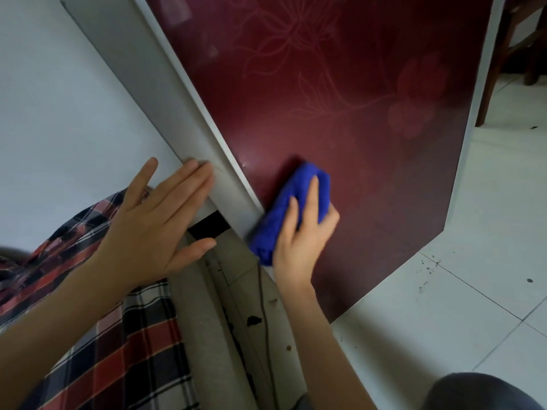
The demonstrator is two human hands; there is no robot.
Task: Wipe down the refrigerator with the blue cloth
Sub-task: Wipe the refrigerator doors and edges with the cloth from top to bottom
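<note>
The refrigerator's dark red door (340, 108), printed with a faint flower pattern, fills the upper middle of the view. Its grey side panel (142, 93) runs along the left edge. My right hand (302, 232) grips a bunched blue cloth (293, 199) and presses it against the lower left part of the red door, close to the white door edge. My left hand (157, 220) lies flat with straight fingers on the grey side panel near its bottom corner.
A plaid cloth (97, 321) lies at the lower left beside the white wall (59, 113). A thin cord (263, 306) trails on the floor below the fridge. White floor tiles (458, 291) with dark specks spread to the right. Wooden chair legs (497, 69) stand at the upper right.
</note>
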